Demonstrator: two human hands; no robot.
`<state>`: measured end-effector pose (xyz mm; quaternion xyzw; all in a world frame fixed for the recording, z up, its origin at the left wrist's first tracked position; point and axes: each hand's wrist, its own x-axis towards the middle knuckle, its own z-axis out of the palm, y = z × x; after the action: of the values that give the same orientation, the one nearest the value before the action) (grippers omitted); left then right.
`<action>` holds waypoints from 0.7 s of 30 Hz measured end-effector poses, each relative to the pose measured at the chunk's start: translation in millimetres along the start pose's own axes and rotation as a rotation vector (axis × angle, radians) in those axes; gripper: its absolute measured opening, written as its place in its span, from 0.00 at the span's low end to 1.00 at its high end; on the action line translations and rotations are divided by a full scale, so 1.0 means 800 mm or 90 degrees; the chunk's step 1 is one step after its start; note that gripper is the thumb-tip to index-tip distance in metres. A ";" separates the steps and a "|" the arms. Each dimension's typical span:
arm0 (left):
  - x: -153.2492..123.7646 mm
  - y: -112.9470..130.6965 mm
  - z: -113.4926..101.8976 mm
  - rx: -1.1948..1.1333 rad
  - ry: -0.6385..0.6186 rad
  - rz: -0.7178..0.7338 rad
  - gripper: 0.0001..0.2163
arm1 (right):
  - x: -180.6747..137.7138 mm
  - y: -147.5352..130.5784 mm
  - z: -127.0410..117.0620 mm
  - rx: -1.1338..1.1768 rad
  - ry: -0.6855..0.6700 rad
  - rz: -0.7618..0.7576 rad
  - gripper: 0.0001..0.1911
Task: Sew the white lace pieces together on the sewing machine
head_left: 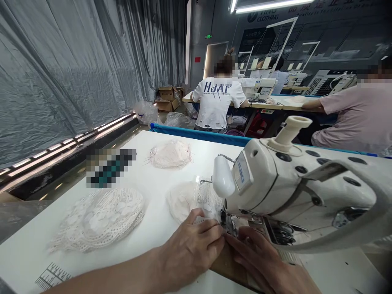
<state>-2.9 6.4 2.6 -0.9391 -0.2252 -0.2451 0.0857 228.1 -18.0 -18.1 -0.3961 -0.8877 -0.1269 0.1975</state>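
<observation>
A white sewing machine (260, 175) stands at the right of the white table. My left hand (199, 241) is closed, its curled fingers pressed on a white lace piece (210, 200) just left of the presser foot (228, 222). My right hand (260, 253) lies right below the needle area, its fingers drawn together and their tips close to those of the left. What sits between the right fingertips is hidden. Part of the lace lies over a round pale fabric piece (180, 200) behind my left hand.
A stack of white lace pieces (101, 220) lies on the left of the table (147, 261). Farther back is a pile of pale fabric pieces (170, 154), with a blurred-out dark object (112, 168) left of it. Co-workers sit at machines beyond the blue edging (199, 134).
</observation>
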 end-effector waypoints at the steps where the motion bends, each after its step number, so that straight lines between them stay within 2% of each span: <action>1: 0.001 0.000 0.000 0.001 -0.001 0.000 0.08 | -0.002 0.001 0.003 -0.011 -0.005 -0.008 0.17; 6: 0.002 0.001 -0.001 -0.003 0.009 -0.004 0.08 | -0.002 0.000 0.001 -0.021 -0.032 -0.010 0.17; 17: 0.001 -0.004 -0.001 0.003 0.001 -0.011 0.08 | 0.005 -0.001 -0.001 -0.027 0.005 0.000 0.17; 21: -0.003 -0.011 -0.002 -0.003 -0.022 -0.005 0.09 | 0.004 0.005 -0.008 -0.045 -0.011 -0.004 0.17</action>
<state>-9.4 12.6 3.3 -0.9425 -0.2300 -0.2296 0.0782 230.6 -15.8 -10.6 -0.4014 -0.8855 -0.1551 0.1754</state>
